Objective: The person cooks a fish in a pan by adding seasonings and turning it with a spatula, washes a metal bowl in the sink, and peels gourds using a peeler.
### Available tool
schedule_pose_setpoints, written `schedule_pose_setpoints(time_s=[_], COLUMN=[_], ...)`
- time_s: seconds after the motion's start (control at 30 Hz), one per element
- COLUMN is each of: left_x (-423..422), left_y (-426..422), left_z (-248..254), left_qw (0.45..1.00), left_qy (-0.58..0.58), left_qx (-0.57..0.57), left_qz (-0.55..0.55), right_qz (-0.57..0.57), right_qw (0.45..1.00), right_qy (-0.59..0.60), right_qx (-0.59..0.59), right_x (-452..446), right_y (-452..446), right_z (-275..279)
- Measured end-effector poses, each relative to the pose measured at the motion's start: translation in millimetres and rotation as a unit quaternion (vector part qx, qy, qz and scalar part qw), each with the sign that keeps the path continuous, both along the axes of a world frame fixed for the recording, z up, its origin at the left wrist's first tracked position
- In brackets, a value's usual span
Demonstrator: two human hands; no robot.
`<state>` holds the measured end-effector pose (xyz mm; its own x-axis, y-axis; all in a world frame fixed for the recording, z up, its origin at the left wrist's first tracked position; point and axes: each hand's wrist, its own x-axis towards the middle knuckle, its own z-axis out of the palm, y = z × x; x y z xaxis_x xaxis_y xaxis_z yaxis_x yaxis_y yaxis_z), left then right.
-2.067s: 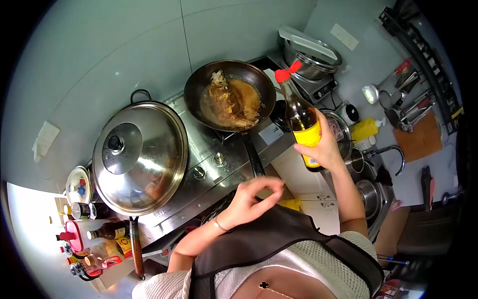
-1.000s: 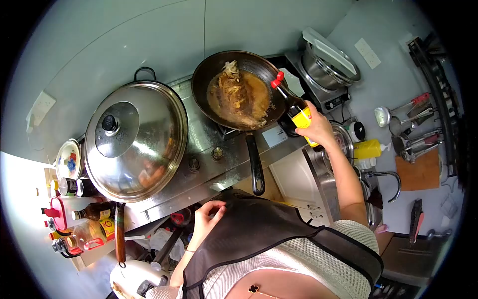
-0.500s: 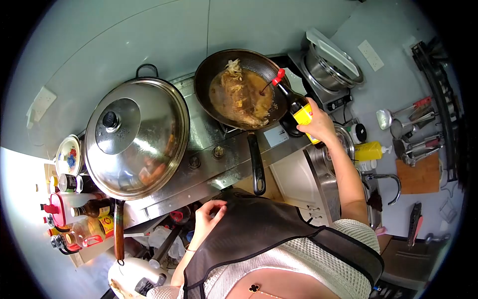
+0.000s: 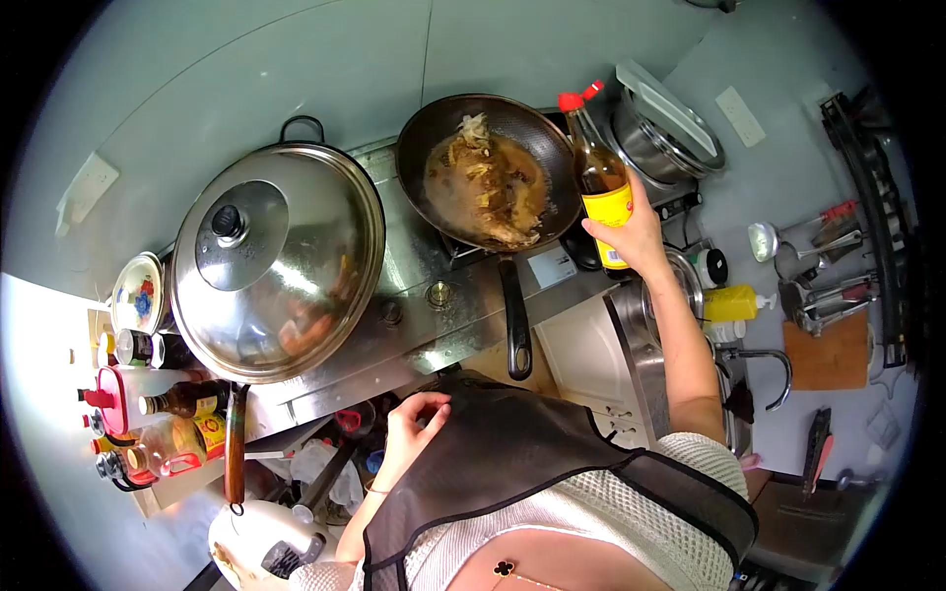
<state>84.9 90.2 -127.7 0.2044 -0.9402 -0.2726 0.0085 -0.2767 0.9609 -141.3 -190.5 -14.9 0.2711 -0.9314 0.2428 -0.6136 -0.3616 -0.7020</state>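
Okay, going left to right, we're seeing a domed steel lid [image 4: 340, 207] sitting at the left of the stove [image 4: 406, 268] and, lower down, the left hand [image 4: 409, 430] resting by the apron [image 4: 522, 424], fingers curled and apparently holding nothing. Next we're logging the browned fish [image 4: 483, 187] lying in brown liquid in the frying pan [image 4: 414, 163], so we're judging browning done and seasoning well along. Rightmost, the right hand [image 4: 634, 231] is gripping the yellow-labelled bottle [image 4: 603, 202] roughly upright at the pan's right edge, its red cap [image 4: 572, 101] flipped open, so we're marking closing and setting it down as not yet done.
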Motion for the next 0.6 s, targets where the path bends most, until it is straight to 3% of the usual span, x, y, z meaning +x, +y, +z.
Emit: schedule_pose_setpoints(time_s=[0.17,0.4,0.6], left_x=[2,3,4], left_y=[7,21,28], left_z=[2,1,5], left_qw=[1.000,0.999,0.998], left_qy=[-0.014,0.006,0.009], left_qx=[-0.009,-0.010,-0.005], left_qz=[0.014,0.050,0.066], right_qz=[0.058,0.039,0.053], right_qw=[0.998,0.975,0.959], right_qy=[-0.004,0.210,0.274], right_qx=[0.023,0.064,0.052], right_x=[24,45,50], right_y=[11,23,22], right_z=[13,8,-3])
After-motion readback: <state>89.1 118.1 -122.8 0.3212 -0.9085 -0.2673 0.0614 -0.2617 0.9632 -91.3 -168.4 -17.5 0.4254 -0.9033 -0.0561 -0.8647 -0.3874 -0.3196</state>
